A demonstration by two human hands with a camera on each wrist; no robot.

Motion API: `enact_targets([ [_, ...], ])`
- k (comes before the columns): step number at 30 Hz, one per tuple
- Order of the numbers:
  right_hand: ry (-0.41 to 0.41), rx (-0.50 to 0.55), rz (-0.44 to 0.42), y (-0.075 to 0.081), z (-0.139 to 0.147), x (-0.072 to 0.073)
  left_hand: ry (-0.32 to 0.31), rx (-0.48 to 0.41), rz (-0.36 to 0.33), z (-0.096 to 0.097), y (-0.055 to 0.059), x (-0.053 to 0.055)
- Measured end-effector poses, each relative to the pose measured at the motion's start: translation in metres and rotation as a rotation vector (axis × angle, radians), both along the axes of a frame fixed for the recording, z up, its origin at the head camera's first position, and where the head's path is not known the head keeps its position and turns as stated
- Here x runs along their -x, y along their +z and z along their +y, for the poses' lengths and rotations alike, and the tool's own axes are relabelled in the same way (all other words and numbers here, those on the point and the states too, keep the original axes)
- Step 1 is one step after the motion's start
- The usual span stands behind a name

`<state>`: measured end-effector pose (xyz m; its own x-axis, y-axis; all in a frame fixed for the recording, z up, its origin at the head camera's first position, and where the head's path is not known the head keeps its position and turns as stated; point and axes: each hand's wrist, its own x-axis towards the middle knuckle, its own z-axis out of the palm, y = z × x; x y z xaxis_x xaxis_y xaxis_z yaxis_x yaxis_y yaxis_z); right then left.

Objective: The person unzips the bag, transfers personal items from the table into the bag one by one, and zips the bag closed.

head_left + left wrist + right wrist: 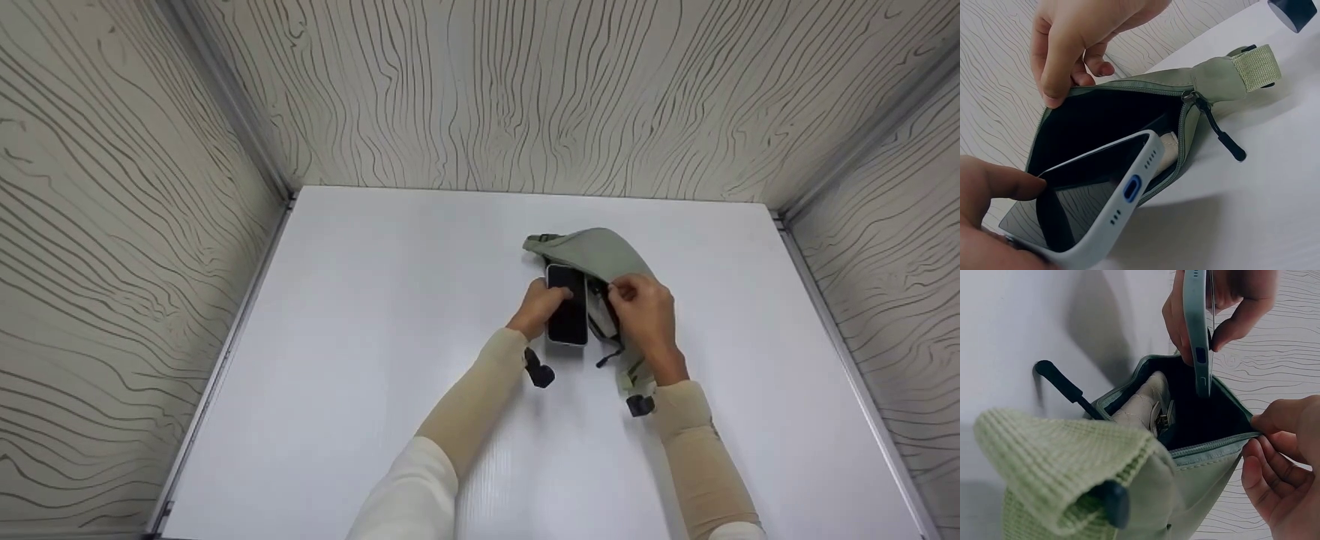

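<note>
A green zippered waist bag (602, 251) lies on the white table with its zip undone. My left hand (538, 306) grips a phone (568, 319) in a pale case, thumb across its dark screen. In the left wrist view the phone (1103, 208) is tilted at the bag's mouth, its charging-port end facing out. My right hand (643, 311) pinches the edge of the opening and holds it apart. Inside the bag, the right wrist view shows a cream quilted item (1143, 402) with a metal clasp. The zip pull (1224, 138) hangs at one end of the opening.
The white table (375, 300) stretches around the bag, bounded by wood-grain-patterned walls (480, 97) at the back and sides. A webbing strap (1061, 467) with a dark buckle extends from the bag's near end. Dark wrist cameras (540, 371) sit below both hands.
</note>
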<state>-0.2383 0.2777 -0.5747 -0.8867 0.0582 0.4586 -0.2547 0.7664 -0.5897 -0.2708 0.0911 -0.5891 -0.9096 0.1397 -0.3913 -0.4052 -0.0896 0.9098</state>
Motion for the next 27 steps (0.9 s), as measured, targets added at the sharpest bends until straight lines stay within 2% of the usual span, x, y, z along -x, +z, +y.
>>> enact_targets([
  [5,-0.005,-0.005,0.010,0.000,0.000,0.001,0.011,-0.014,0.026,0.001,0.000,0.001],
  [10,-0.005,-0.003,0.010,0.000,0.000,0.001,0.029,-0.053,0.024,0.004,0.001,0.003],
  [18,-0.011,0.009,0.011,0.000,0.000,0.001,0.051,-0.147,0.017,0.010,0.003,0.003],
  [27,-0.004,0.004,0.008,-0.002,0.000,0.000,0.066,-0.169,0.009,0.018,0.002,0.000],
])
